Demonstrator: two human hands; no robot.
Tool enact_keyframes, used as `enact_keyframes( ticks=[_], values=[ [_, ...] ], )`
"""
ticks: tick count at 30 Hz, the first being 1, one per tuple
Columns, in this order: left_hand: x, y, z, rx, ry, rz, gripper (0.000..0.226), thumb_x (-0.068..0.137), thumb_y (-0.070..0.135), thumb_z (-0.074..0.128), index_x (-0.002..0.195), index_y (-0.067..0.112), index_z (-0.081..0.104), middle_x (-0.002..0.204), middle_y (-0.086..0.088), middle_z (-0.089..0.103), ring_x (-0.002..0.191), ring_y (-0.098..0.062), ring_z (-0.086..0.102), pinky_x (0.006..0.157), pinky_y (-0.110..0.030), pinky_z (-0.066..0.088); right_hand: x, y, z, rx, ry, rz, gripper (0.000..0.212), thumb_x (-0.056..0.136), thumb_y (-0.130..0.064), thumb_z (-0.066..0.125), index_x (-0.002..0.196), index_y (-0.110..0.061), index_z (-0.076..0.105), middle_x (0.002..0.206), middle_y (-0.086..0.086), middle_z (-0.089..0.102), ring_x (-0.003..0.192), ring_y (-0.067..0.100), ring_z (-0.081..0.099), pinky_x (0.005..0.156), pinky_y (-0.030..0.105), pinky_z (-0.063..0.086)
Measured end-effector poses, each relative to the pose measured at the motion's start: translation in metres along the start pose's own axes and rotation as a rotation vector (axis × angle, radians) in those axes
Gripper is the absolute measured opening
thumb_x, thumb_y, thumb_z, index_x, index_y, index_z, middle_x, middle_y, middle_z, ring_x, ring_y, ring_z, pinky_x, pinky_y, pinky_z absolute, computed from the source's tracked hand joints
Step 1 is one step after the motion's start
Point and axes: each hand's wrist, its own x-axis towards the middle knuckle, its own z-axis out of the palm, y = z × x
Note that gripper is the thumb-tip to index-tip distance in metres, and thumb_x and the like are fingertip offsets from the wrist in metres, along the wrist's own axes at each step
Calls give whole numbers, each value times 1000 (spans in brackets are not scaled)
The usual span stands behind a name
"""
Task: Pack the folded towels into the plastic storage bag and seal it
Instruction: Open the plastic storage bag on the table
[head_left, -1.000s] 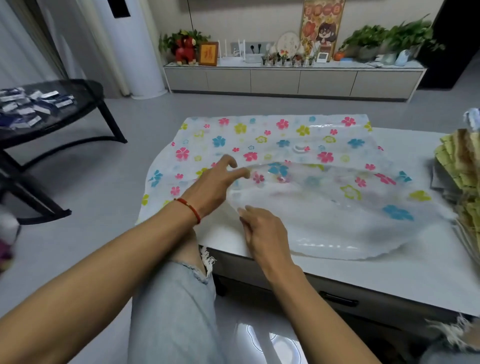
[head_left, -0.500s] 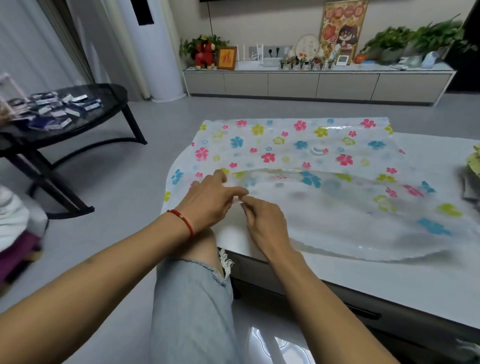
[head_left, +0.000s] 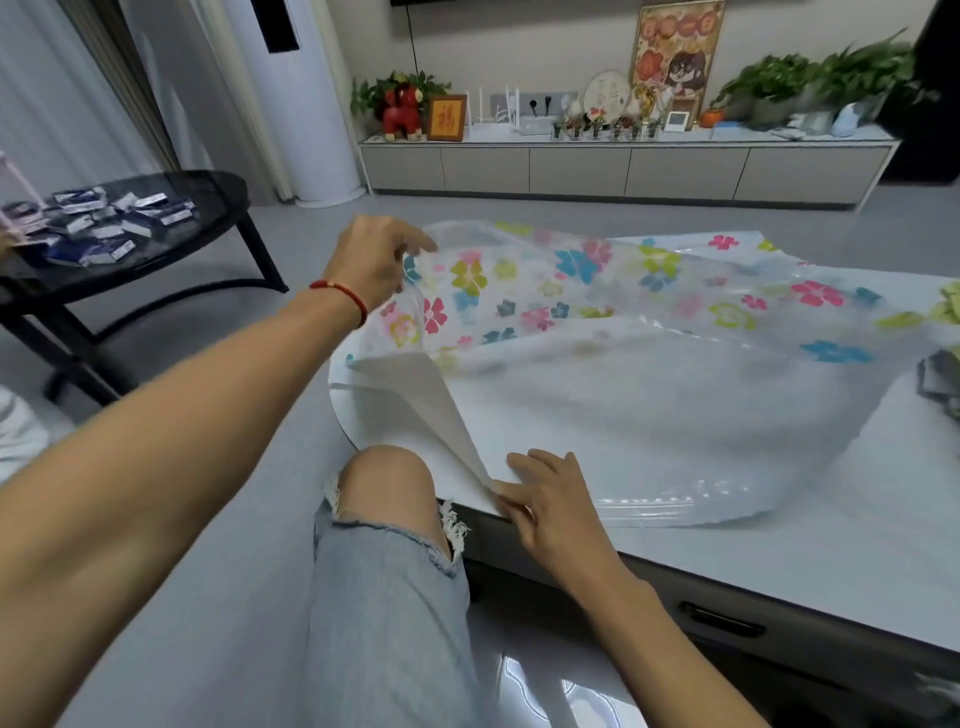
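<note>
While the left hand (head_left: 375, 260) lifts the flower-printed top layer of the plastic storage bag (head_left: 597, 332) by its edge, fingers curled on the film, the right hand (head_left: 545, 493) pinches the lower layer down at the near edge of the white counter (head_left: 779, 561). Beyond the right hand, far to its right, folded towels (head_left: 950, 306) show at the frame's edge.

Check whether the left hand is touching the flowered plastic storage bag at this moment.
Touching. The head view shows the left hand pinching the raised top layer of the flowered plastic storage bag at its edge, lifting it off the white table.
</note>
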Motion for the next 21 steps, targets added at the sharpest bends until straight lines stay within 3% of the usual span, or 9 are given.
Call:
enact_keyframes(
  ticks=[2, 7, 10, 13, 15, 17, 19, 20, 21],
  values=[
    [16, -3, -8, 8, 67, -12, 47, 84, -19, 47, 107, 10, 75, 102, -17, 72, 89, -32, 69, 83, -43, 59, -4, 3, -1, -34, -36, -23, 18, 88, -17, 70, 100, -23, 82, 106, 8, 70, 99, 39, 61, 82, 42, 34],
    [34, 6, -15, -29, 155, -108, 33, 91, -6, 50, 104, 10, 76, 107, -13, 73, 100, -30, 66, 96, -41, 53, -16, 5, -11, -92, -87, -42, 18, 95, -30, 68, 106, -24, 80, 118, 9, 70, 112, 41, 62, 97, 56, 42],
    [26, 24, -10, -11, 49, -29, 31, 87, 3, 53, 109, 11, 73, 109, -12, 72, 104, -30, 64, 98, -42, 51, 0, -2, -24, -129, -224, 89, 58, 93, -69, 40, 117, -29, 75, 123, 4, 69, 118, 33, 59, 99, 47, 42],
    [10, 42, 6, 68, -159, 53, 55, 76, -4, 63, 128, 15, 59, 127, -10, 59, 117, -29, 53, 100, -43, 47, 25, -15, -27, -13, -309, 208, 79, 87, -81, 18, 149, -42, 49, 156, 1, 50, 145, 28, 41, 118, 56, 27],
    [5, 46, 10, 99, -193, 81, 71, 72, -15, 62, 135, 16, 52, 136, -10, 52, 125, -31, 47, 101, -44, 44, 33, -17, -27, 68, -373, 269, 73, 96, -72, 11, 144, -40, 56, 161, 1, 42, 152, 27, 28, 123, 62, 12],
    [6, 46, 7, 116, -184, 110, 75, 71, -20, 58, 136, 17, 52, 136, -11, 51, 126, -33, 46, 100, -45, 44, 28, -8, -31, 62, -344, 307, 70, 104, -61, 16, 111, -26, 76, 128, 6, 59, 137, 31, 44, 118, 57, 25],
    [9, 46, 3, 122, -226, 138, 73, 72, -18, 56, 135, 20, 53, 134, -10, 51, 124, -32, 46, 96, -44, 45, 21, 8, -40, 90, -183, 381, 64, 104, -59, 26, 90, -17, 72, 97, 0, 60, 116, 31, 55, 109, 52, 37],
    [10, 47, 2, 122, -254, 153, 72, 73, -16, 56, 134, 22, 54, 132, -8, 52, 123, -31, 46, 95, -44, 46, 20, 17, -46, 84, -134, 430, 63, 103, -62, 28, 94, -20, 74, 105, 0, 65, 123, 31, 54, 113, 53, 34],
    [9, 51, 2, 122, -280, 171, 70, 74, -14, 57, 132, 25, 55, 130, -6, 53, 121, -29, 47, 93, -46, 47, 19, 25, -52, 56, -123, 470, 64, 101, -65, 27, 108, -25, 77, 130, 3, 65, 137, 30, 47, 121, 56, 25]
  ],
)
